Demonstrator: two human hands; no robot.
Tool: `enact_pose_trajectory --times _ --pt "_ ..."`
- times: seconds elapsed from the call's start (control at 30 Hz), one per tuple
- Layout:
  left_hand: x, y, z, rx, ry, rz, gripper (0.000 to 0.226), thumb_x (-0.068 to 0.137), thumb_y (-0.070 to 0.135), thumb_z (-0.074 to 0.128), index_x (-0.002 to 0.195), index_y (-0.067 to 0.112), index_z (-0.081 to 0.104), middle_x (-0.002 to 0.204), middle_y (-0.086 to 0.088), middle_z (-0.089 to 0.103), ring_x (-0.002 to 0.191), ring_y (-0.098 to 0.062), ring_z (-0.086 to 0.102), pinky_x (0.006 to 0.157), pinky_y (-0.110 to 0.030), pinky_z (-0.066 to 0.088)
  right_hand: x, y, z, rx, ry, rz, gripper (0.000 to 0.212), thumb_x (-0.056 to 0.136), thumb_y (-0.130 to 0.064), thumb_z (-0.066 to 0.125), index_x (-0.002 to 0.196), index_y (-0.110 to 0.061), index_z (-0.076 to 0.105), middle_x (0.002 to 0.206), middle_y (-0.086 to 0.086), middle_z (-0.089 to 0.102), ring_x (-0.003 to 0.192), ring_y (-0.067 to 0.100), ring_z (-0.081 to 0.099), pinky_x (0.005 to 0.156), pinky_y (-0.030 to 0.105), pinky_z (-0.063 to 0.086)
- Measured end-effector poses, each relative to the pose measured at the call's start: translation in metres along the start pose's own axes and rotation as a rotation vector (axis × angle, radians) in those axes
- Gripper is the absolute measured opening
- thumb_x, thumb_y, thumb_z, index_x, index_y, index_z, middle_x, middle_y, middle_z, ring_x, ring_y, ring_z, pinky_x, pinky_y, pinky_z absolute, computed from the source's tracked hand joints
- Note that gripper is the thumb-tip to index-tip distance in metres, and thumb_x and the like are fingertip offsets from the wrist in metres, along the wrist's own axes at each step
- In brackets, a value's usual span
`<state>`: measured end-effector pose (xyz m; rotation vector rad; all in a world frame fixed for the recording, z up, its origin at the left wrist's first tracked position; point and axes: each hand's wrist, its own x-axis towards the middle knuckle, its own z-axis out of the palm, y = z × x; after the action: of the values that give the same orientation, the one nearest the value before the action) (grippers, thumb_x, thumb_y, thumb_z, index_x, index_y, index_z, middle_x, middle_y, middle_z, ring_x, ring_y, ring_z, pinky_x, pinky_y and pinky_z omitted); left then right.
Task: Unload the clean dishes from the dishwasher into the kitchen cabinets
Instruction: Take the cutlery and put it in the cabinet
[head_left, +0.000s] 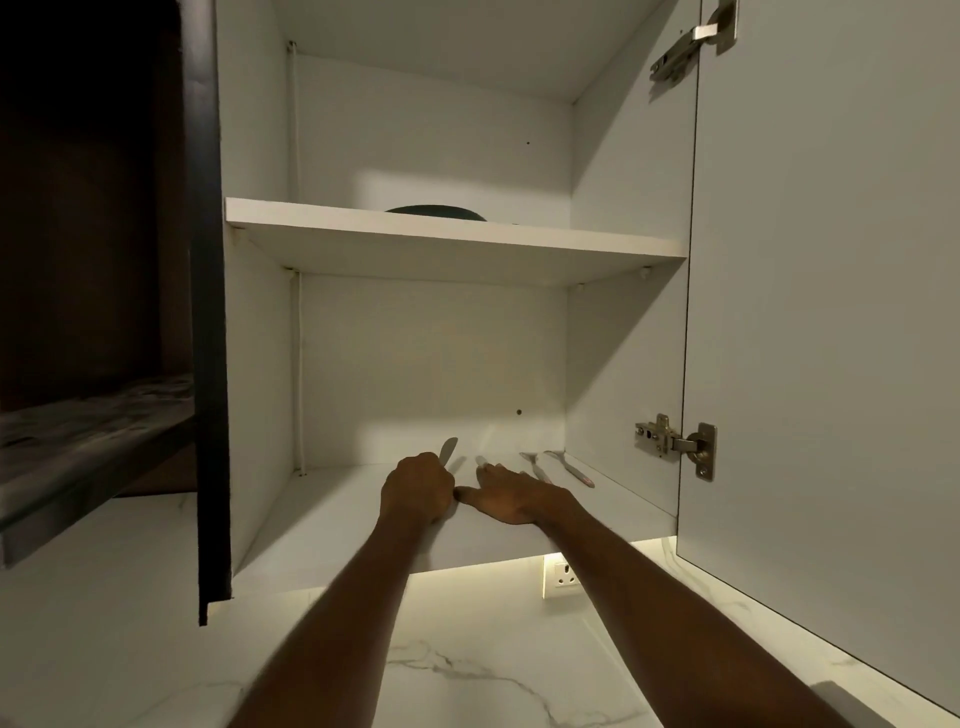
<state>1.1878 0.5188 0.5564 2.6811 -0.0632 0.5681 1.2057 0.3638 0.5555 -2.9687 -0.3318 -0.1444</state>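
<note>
1. Hidden stuff first: your left hand (415, 488) is a closed fist round a knife (449, 450); only the rounded metal blade tip shows above the knuckles, handle fully covered.
2. Your right hand (511, 498) lies flat, fingers straight and spread, on the bottom shelf (332, 525); fingertips touch the near end of a 2nd utensil (481, 460). Most of it is under the fingers, type can't tell.
3. Thumb of the right hand touches the left fist.
4. Two more utensils (558, 466) lie just right of the right hand, side by side, slim metal w/ reddish handle ends; heads too small to tell fork vs spoon.
5. Axis: held knife points up and toward the cabinet back wall, slightly tilted right. The lying pieces run front-to-back, heads toward the back, handles angled near-right.
6. Upper shelf (457, 228): dark round dish (436, 212), only the top edge visible over the shelf lip.
7. Cabinet (431, 358) interior is smooth matte white; door (831, 312) open at right w/ metal hinges (675, 441). Marble-look counter (467, 670) below, white wall socket (563, 574) partly cut off.
</note>
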Motion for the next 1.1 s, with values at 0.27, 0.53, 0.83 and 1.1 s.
enact_pose_trajectory --times 0.27,0.53,0.83,1.1 --pt "-0.007 0.004 -0.004 -0.065 0.05 -0.009 0.025 0.103 0.022 0.044 0.112 0.005 0.06 0.119 -0.017 0.066 0.113 -0.035 0.063 0.089 -0.037 0.047 -0.01 0.007 -0.002 -0.084 0.407 -0.034 0.063 0.11 -0.052 0.029 0.148 -0.005 0.045 0.153 0.016 0.047 0.142 0.034 0.044 0.117 0.046 0.032" --pt "-0.007 0.007 -0.003 -0.014 0.029 -0.011 0.023 0.1 0.017 0.047 0.116 0.004 0.058 0.123 -0.017 0.063 0.115 -0.034 0.063 0.092 -0.037 0.048 -0.018 0.061 -0.01 -0.267 0.093 0.059 0.052 0.108 -0.046 0.023 0.118 -0.009 0.058 0.11 0.018 0.061 0.118 0.041 0.06 0.1 0.045 0.048" --pt "-0.008 0.007 -0.004 0.001 0.034 -0.002 0.025 0.102 0.019 0.046 0.117 0.004 0.058 0.122 -0.017 0.063 0.113 -0.036 0.063 0.088 -0.037 0.047 -0.029 0.08 -0.022 0.114 0.129 -0.002 0.035 0.112 -0.014 0.029 0.132 0.001 0.054 0.122 0.025 0.057 0.109 0.041 0.059 0.073 0.038 0.03" --pt "-0.01 0.005 -0.002 0.008 0.059 0.025 0.024 0.103 0.021 0.046 0.117 0.004 0.056 0.12 -0.016 0.062 0.112 -0.035 0.064 0.086 -0.036 0.046 -0.037 0.076 -0.024 0.075 0.083 0.043 0.049 0.114 -0.035 0.032 0.143 -0.001 0.051 0.146 0.022 0.052 0.128 0.035 0.051 0.095 0.035 0.033"
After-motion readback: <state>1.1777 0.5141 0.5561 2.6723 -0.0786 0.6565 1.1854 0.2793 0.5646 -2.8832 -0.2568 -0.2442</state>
